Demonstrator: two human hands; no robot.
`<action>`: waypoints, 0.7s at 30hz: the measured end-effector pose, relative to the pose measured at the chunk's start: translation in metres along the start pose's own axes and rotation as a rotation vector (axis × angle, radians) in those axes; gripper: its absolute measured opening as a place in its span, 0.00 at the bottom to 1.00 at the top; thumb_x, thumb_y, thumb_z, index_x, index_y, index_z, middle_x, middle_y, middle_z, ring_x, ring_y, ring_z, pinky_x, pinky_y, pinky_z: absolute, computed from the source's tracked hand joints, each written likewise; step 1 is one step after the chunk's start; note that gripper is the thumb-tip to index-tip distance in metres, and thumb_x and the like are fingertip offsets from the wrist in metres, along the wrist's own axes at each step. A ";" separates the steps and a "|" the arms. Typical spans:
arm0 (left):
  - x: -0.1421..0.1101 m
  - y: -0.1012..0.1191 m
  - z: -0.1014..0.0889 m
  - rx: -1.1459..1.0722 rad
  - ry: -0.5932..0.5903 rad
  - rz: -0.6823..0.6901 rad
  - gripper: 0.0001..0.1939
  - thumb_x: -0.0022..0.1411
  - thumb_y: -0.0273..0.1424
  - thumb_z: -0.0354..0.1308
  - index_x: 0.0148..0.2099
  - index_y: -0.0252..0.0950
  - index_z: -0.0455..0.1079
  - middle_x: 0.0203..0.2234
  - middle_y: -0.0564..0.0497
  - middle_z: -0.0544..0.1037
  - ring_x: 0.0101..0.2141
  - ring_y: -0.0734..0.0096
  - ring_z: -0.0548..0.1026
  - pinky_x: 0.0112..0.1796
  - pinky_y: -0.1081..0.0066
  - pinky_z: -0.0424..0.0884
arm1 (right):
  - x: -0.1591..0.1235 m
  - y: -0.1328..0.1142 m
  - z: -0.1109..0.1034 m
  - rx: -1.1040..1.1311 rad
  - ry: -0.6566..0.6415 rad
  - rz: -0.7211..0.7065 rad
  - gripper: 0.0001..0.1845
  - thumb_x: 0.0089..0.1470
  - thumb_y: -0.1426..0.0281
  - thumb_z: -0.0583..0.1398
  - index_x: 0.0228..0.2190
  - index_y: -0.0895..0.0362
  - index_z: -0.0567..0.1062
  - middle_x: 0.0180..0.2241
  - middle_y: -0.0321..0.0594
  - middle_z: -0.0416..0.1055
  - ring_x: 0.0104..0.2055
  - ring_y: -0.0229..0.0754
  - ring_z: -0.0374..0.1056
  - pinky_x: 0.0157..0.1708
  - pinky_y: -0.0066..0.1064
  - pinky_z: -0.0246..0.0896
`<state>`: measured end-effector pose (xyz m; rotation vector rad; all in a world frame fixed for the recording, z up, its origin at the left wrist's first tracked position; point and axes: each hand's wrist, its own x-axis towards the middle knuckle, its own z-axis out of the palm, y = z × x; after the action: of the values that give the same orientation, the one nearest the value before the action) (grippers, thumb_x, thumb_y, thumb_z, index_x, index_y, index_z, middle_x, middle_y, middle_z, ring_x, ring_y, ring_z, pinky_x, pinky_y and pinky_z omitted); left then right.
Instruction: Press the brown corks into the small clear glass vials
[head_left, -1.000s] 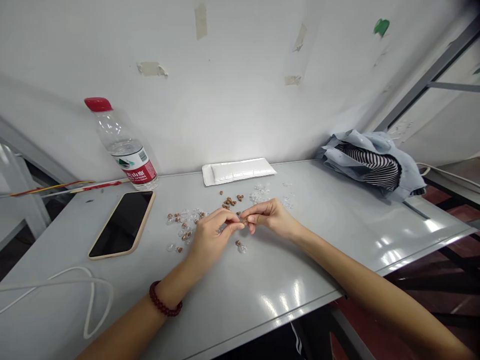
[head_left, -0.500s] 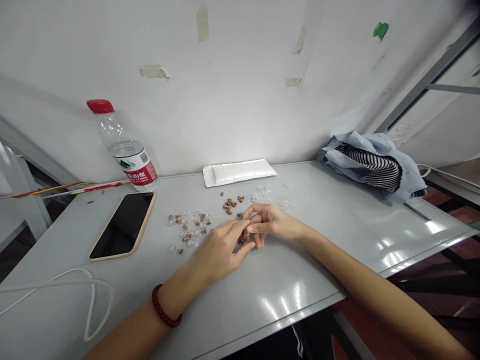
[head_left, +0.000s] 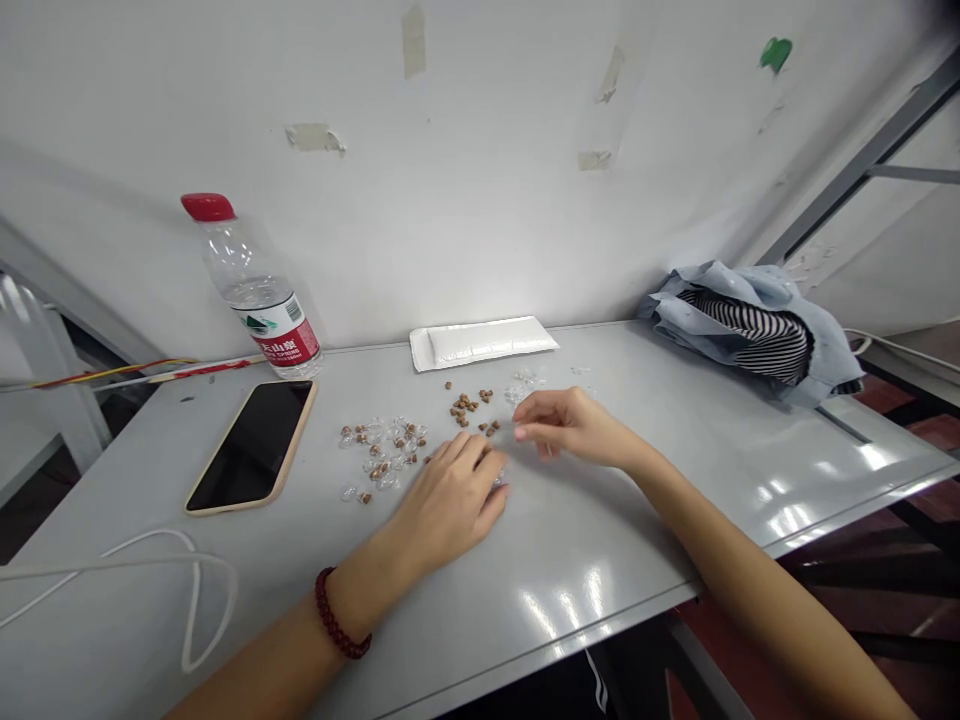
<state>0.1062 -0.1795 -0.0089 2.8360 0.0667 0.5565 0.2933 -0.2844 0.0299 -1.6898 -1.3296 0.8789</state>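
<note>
My left hand (head_left: 454,500) rests low over the table, fingers curled and closed around a small clear bottle (head_left: 499,479), mostly hidden by the fingers. My right hand (head_left: 574,428) is raised just to its right, fingers loosely bent and apart, lower ones slightly blurred; nothing shows between them. Tiny brown corks (head_left: 463,405) lie in a loose group beyond the hands. Left of them is a cluster of tiny clear bottles with corks in them (head_left: 384,452). More small clear bottles (head_left: 523,382) without corks lie behind my right hand, partly covered by it.
A phone (head_left: 253,447) and a red-capped water bottle (head_left: 259,290) stand at the left, with a white cable (head_left: 191,600) nearer me. A white padded packet (head_left: 487,342) lies along the wall. Bundled blue cloth (head_left: 750,325) sits at the right end of the grey table (head_left: 600,560).
My right hand has come away from my left, moving right and slightly up, and its fingers have loosened. My left hand stays in nearly the same place. The view has shifted slightly.
</note>
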 end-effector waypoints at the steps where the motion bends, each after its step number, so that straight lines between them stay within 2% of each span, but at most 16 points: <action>1: 0.000 0.000 0.000 0.021 0.007 0.015 0.04 0.63 0.26 0.51 0.38 0.35 0.67 0.34 0.46 0.72 0.37 0.61 0.69 0.38 0.61 0.70 | -0.001 -0.001 -0.004 -0.040 0.076 -0.020 0.11 0.54 0.62 0.61 0.33 0.58 0.73 0.26 0.37 0.72 0.21 0.33 0.65 0.22 0.27 0.62; 4: 0.001 -0.002 0.002 0.158 0.045 0.021 0.09 0.63 0.22 0.48 0.32 0.35 0.67 0.30 0.46 0.72 0.33 0.62 0.69 0.35 0.63 0.69 | 0.000 0.002 -0.011 -0.275 0.272 -0.115 0.08 0.56 0.66 0.59 0.30 0.58 0.74 0.26 0.37 0.72 0.22 0.34 0.64 0.24 0.29 0.60; 6: 0.002 -0.004 0.003 0.262 0.092 -0.022 0.10 0.63 0.21 0.47 0.32 0.34 0.67 0.28 0.45 0.72 0.33 0.60 0.69 0.33 0.61 0.69 | 0.003 0.006 -0.012 -0.449 0.323 -0.183 0.06 0.55 0.69 0.58 0.30 0.57 0.74 0.27 0.38 0.72 0.24 0.35 0.63 0.26 0.30 0.60; 10: 0.007 -0.010 0.004 0.316 0.162 -0.088 0.10 0.63 0.19 0.48 0.38 0.31 0.70 0.34 0.41 0.75 0.37 0.56 0.71 0.35 0.59 0.69 | 0.005 0.012 -0.012 -0.593 0.325 -0.247 0.07 0.55 0.73 0.56 0.31 0.58 0.75 0.30 0.40 0.71 0.27 0.37 0.65 0.28 0.31 0.60; 13: 0.012 -0.015 0.005 0.249 0.175 -0.017 0.13 0.63 0.19 0.49 0.47 0.31 0.69 0.44 0.41 0.75 0.45 0.55 0.70 0.40 0.59 0.70 | 0.001 0.012 -0.019 -0.651 0.295 -0.201 0.07 0.55 0.73 0.56 0.33 0.58 0.75 0.34 0.42 0.71 0.30 0.40 0.67 0.31 0.32 0.62; 15: 0.014 -0.018 0.006 0.185 0.148 0.049 0.16 0.63 0.18 0.48 0.50 0.33 0.68 0.48 0.43 0.75 0.48 0.55 0.69 0.43 0.58 0.70 | -0.002 0.013 -0.027 -0.685 0.254 -0.131 0.08 0.55 0.73 0.56 0.36 0.57 0.74 0.37 0.43 0.71 0.33 0.41 0.68 0.33 0.33 0.62; 18: 0.014 -0.021 0.008 0.114 0.111 0.098 0.17 0.63 0.16 0.47 0.49 0.33 0.69 0.47 0.45 0.77 0.47 0.58 0.70 0.44 0.59 0.71 | -0.005 0.015 -0.035 -0.695 0.256 -0.079 0.09 0.56 0.73 0.56 0.39 0.58 0.74 0.38 0.44 0.70 0.33 0.41 0.68 0.33 0.34 0.63; 21: 0.012 -0.021 0.009 0.068 0.098 0.113 0.14 0.63 0.16 0.47 0.45 0.31 0.70 0.42 0.44 0.77 0.44 0.60 0.71 0.42 0.60 0.73 | -0.003 0.018 -0.031 -0.697 0.266 -0.136 0.09 0.56 0.70 0.57 0.40 0.57 0.74 0.40 0.44 0.70 0.35 0.43 0.68 0.34 0.34 0.63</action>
<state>0.1205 -0.1605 -0.0176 2.8908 -0.0576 0.7310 0.3278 -0.2949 0.0280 -2.1020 -1.6432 0.0839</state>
